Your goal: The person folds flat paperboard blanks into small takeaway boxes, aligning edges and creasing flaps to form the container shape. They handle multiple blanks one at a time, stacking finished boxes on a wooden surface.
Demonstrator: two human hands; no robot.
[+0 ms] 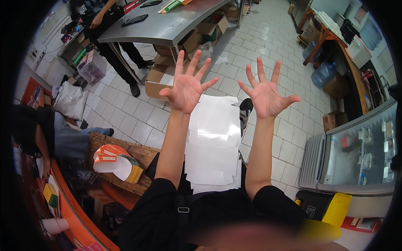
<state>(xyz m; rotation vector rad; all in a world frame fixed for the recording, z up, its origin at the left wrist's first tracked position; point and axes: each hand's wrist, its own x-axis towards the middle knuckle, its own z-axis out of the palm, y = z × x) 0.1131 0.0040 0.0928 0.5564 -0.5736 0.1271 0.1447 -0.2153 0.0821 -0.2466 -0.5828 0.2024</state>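
My left hand (pixel 186 92) is raised, palm facing me, with its fingers spread and nothing in it. To its right, my right hand (pixel 266 98) is held up the same way, bare and spread wide. Below and between them, a stack of flat white carton blanks (pixel 212 161) with cut flaps lies across my lap. Neither hand appears to grip the blanks; the left wrist is nearest their upper edge. On the wooden bench (pixel 144 152) to my left sit several folded orange, white and green paper cartons (pixel 115 161), nested together.
A steel table (pixel 167 31) with a phone (pixel 135 20) stands far left, open cardboard boxes (pixel 161 77) beneath it. One person (pixel 119 46) stands beside it; another person (pixel 48 129) is at the left. A glass-topped freezer (pixel 356 146) stands right, near a water jug (pixel 323 74).
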